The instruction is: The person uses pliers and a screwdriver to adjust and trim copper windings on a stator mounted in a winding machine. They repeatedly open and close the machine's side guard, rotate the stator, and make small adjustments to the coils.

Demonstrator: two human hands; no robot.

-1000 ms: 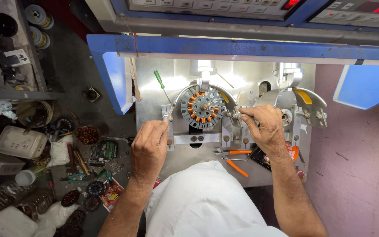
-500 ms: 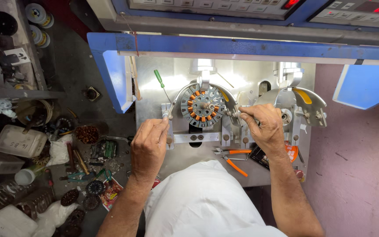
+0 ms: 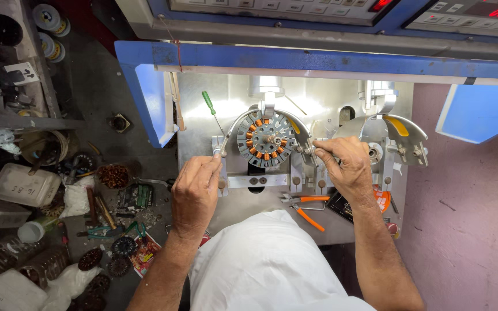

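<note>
With both hands at the stator (image 3: 266, 139), my left hand (image 3: 196, 185) pinches the left clamp lever (image 3: 223, 144); right hand (image 3: 347, 164) pinches the right bracket (image 3: 309, 151), fingers together.

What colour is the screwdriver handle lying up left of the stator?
Green, seen in the head view: the screwdriver lies on the metal plate.

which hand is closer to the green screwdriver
Left. The left hand sits just below the green screwdriver, fingertips by its tip at the fixture's left side. The right hand is across the round stator, well to the right.
</note>
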